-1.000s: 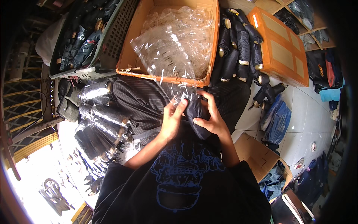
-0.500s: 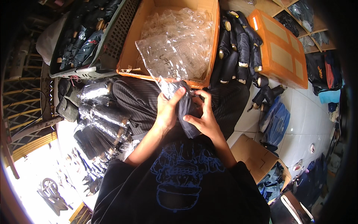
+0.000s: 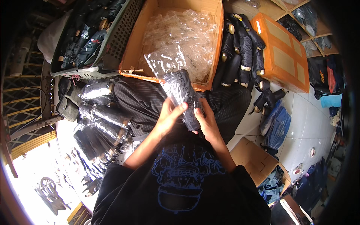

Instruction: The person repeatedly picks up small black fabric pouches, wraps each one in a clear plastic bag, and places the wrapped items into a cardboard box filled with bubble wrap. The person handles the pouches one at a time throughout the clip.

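Between my two hands, above my lap, is a folded black umbrella [image 3: 182, 93] inside a clear plastic sleeve. The sleeve's loose upper end [image 3: 165, 62] sticks out past the umbrella, over the near edge of a cardboard box. My left hand [image 3: 169, 114] is closed on the left side of the package, thumb lying on top. On the other side my right hand [image 3: 207, 118] grips its lower part, also with the thumb on top. Some fingers are hidden beneath the package. Many clear plastic sleeves [image 3: 183, 35] lie loose in the open box [image 3: 125, 60].
Wrapped umbrellas [image 3: 99, 116] are piled at my left. A dark perforated crate [image 3: 116, 37] of umbrellas stands at the far left. Right of the box lie several black umbrellas [image 3: 244, 52] beside an orange-taped carton [image 3: 281, 52]. An open carton [image 3: 255, 157] sits at the lower right.
The umbrella has slid deeper into the plastic sleeve, which now covers most of it. Both hands have moved down toward its lower end.
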### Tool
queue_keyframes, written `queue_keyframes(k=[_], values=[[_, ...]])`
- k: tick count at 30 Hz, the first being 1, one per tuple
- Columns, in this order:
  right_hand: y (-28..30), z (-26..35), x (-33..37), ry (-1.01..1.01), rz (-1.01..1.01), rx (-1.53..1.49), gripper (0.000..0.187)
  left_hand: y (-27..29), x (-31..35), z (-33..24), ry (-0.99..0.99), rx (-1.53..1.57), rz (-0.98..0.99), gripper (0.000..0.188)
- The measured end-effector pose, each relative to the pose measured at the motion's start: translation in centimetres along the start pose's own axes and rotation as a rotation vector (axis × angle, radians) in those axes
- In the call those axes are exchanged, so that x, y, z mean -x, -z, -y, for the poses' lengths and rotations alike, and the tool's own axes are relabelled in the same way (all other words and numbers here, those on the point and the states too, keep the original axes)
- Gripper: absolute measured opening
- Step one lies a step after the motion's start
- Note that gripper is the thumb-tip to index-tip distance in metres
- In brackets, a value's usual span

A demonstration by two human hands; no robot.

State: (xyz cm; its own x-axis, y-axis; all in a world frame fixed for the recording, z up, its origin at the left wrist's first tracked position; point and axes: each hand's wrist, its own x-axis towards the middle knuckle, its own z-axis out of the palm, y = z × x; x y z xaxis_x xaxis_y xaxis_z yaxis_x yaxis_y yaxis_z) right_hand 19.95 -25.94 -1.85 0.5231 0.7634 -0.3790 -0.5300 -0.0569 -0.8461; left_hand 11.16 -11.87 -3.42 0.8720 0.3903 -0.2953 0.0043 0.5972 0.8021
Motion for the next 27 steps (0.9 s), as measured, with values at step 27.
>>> queue_keyframes(k=[27], values=[[-1.8, -2.8, -1.7, 0.273, 0.135, 0.384, 0.013, 3.0, 2.1, -4.3, -0.029, 0.093, -0.417, 0.064]])
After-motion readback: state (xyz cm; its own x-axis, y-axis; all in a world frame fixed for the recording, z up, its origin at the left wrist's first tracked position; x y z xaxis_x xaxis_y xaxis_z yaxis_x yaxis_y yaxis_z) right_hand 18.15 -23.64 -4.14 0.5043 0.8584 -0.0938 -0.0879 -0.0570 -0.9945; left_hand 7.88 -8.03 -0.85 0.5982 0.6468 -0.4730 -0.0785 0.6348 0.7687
